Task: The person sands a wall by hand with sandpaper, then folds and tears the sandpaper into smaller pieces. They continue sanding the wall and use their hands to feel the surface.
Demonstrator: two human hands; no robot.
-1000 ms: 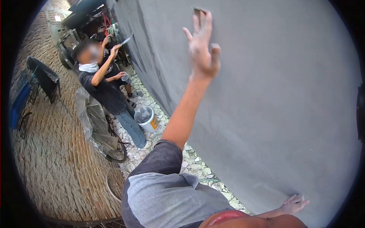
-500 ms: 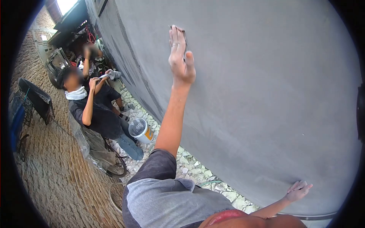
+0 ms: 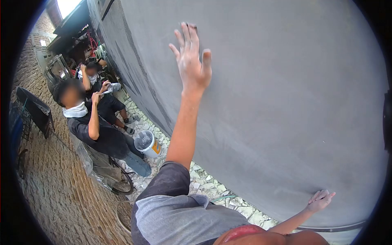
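My left hand (image 3: 191, 67) lies flat against a grey plastered wall (image 3: 277, 98), its dusty fingers spread and the thumb apart. A thin dark edge shows beside its fingertips; I cannot make out whether this is a sheet under the hand or shadow. Low on the same wall, at the right, my right hand (image 3: 321, 201) rests with fingers stretched out. Its palm side is hidden.
Two people in dark clothes, one person (image 3: 102, 134) closer, are at the left by the wall. A white bucket (image 3: 152, 148) stands on broken rubble (image 3: 204, 179). Beyond are a wheelbarrow (image 3: 34, 108), plastic sheeting (image 3: 96, 163) and a brick wall (image 3: 65, 183).
My left hand's fingers have fanned apart, and it has shifted slightly up the wall. My right hand is a little higher. The closer person and bucket appear slightly further left and lower.
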